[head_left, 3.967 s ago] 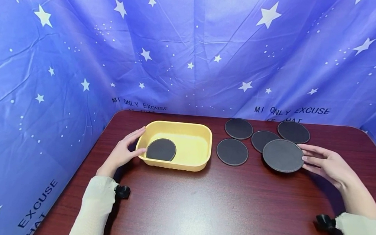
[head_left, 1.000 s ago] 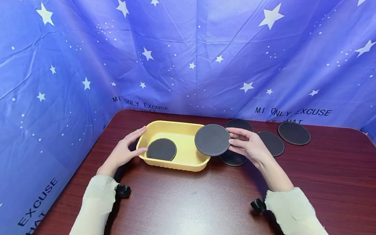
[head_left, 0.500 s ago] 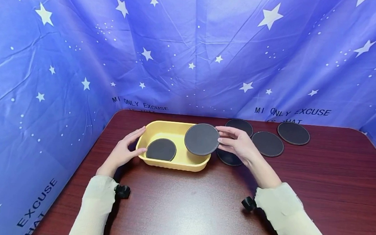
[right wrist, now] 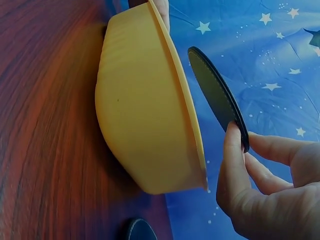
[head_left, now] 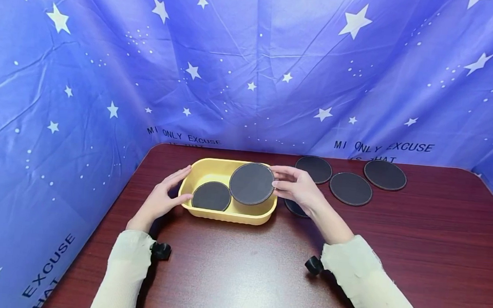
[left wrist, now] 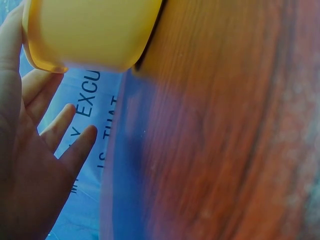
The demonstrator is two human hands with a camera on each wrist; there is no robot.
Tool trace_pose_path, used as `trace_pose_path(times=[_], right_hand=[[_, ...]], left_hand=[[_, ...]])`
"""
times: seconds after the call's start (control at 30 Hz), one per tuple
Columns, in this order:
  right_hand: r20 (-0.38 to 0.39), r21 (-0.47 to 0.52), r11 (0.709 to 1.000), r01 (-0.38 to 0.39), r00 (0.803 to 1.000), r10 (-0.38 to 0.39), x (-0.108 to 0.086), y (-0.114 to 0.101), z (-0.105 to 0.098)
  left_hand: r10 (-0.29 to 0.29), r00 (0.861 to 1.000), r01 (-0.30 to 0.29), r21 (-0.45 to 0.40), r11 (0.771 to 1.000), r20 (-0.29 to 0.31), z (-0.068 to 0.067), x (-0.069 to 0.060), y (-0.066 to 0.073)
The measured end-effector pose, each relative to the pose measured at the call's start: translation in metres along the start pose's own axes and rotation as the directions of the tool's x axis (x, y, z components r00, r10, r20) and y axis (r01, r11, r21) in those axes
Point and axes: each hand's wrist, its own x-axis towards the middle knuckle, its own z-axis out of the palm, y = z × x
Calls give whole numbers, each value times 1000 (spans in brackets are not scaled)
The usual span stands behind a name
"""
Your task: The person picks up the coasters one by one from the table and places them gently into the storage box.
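Fingers (right wrist: 232, 160) of the right hand (head_left: 301, 188) pinch a black coaster (head_left: 251, 184) by its edge, above the right part of a yellow tub (head_left: 223, 215). Fairly straight, the left hand (head_left: 160, 200) touches the tub's left end, near a second coaster (head_left: 211, 196) lying inside; four more coasters (head_left: 351, 189) lie on the desk (head_left: 219, 269) to the right.

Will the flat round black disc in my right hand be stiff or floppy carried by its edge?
The round black leather-look disc is probably stiff: pinched at one edge by your right hand, it shows no sag. Edge-on, it looks thin, so it's likely light for its size. Being flat, it would probably slide rather than roll if pushed.
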Motion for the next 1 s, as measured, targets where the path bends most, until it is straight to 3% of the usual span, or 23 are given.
trace_pose_path(times=[0.57, 1.0], right_hand=[[-11, -56, 998, -7, 1000, 6, 11, 2, 24], [-6, -104, 994, -13, 1000, 13, 21, 8, 53]], left_hand=[[0, 1000, 0, 8, 1000, -3, 0, -1, 2], [7, 1000, -7, 8, 1000, -11, 1, -1, 1]])
